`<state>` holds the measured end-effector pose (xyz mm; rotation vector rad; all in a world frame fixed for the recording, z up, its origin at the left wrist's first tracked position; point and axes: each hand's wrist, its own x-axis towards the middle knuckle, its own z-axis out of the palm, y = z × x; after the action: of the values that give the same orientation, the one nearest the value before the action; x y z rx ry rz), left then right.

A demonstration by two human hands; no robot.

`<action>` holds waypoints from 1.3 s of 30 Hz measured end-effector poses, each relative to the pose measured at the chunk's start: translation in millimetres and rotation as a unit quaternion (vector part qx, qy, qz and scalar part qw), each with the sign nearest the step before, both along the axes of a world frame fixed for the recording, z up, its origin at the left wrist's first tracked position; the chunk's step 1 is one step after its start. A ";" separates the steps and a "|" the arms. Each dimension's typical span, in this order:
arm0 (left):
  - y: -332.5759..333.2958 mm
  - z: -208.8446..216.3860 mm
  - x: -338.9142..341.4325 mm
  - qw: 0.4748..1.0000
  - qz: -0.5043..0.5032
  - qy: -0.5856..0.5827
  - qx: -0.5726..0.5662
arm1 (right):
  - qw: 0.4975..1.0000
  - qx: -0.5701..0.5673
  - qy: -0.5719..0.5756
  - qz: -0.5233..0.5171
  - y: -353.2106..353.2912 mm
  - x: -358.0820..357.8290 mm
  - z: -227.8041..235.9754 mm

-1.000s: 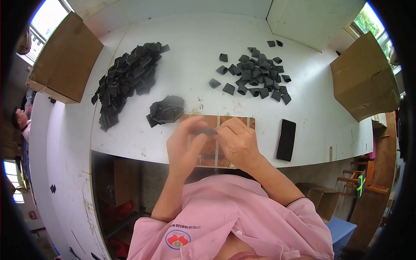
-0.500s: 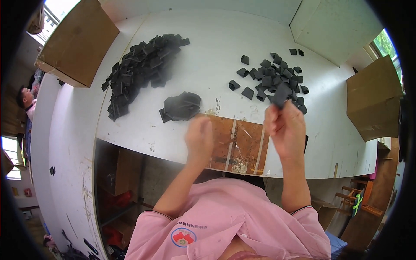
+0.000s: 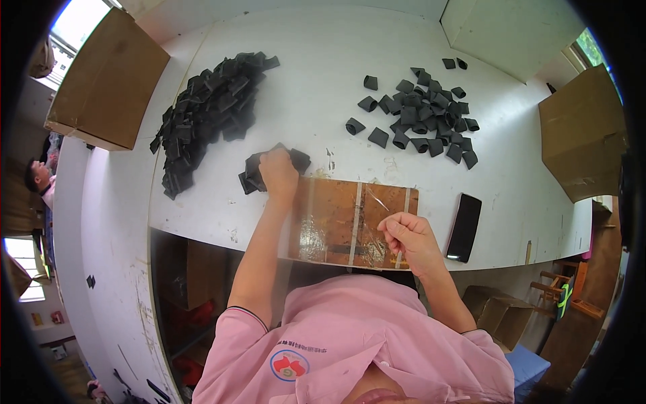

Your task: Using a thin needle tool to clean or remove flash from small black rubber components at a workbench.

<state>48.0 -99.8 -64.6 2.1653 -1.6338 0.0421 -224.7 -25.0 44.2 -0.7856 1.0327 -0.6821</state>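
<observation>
Dark flat pieces (image 3: 212,114) lie heaped at the far left of the bench (image 3: 316,74). Right of them, nearer, the left hand (image 3: 279,174) rests on a smaller pile (image 3: 253,172); its fingers are hidden, so I cannot tell their state. Over the brown board (image 3: 330,209), the right hand (image 3: 409,241) has fingers curled, thumb and forefinger pressed together. Dark tube-like pieces (image 3: 408,115) lie scattered far right, beyond a phone (image 3: 464,227).
</observation>
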 end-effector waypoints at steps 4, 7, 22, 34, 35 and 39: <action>11.4 10.9 -1.9 0.990 0.002 0.099 -0.104 | 0.999 -0.028 0.003 0.034 8.6 5.8 3.9; 28.5 46.5 -5.0 0.939 0.006 0.326 -0.111 | 0.997 -0.041 0.041 0.052 15.4 6.6 1.4; 127.8 137.5 -92.5 0.565 -0.143 0.812 0.027 | 0.993 -0.066 -0.077 0.062 20.5 27.7 19.6; 133.0 137.8 -105.1 0.574 -0.097 0.808 0.086 | 0.979 0.056 -0.196 0.008 16.7 17.6 17.6; 132.7 137.8 -104.6 0.575 -0.096 0.808 0.087 | 0.979 0.057 -0.196 0.007 15.9 18.2 17.3; 131.9 138.2 -101.6 0.584 -0.094 0.803 0.071 | 0.982 0.033 -0.187 0.007 14.1 20.7 18.6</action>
<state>-53.6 32.1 73.6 1.0155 -0.5863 -1.6127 -204.0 -10.9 62.8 -0.5779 0.7033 -0.7458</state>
